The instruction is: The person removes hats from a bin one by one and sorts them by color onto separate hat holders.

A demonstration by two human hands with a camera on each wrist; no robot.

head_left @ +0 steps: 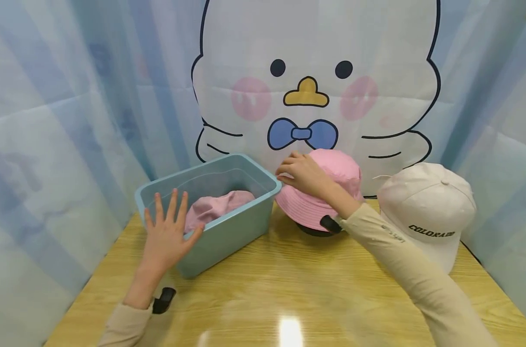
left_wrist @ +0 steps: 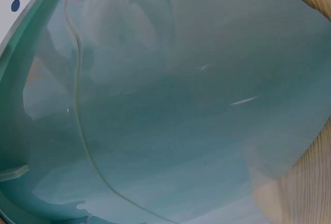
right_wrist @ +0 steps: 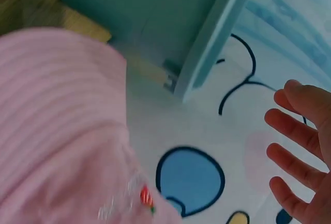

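A light teal plastic bin (head_left: 228,243) stands at the left of the table with a crumpled dusty-pink cloth item (head_left: 219,208) inside; its exact kind is unclear. Fingers spread, my left hand (head_left: 166,241) is at the bin's near left rim; whether it touches is hard to tell. Its wrist view is filled by the bin's wall (left_wrist: 181,110). My right hand (head_left: 306,174) hovers by the bin's right corner, in front of a pink bucket hat (head_left: 342,166). In the right wrist view its loosely bent fingers (right_wrist: 295,128) hold nothing, apart from the hat (right_wrist: 62,136).
A white cap (head_left: 432,202) lettered "COLORADO" sits at the right, behind my right forearm. Something dark shows beneath the pink hat's brim. A curtain (head_left: 388,58) with a cartoon figure hangs behind the wooden table (head_left: 254,299).
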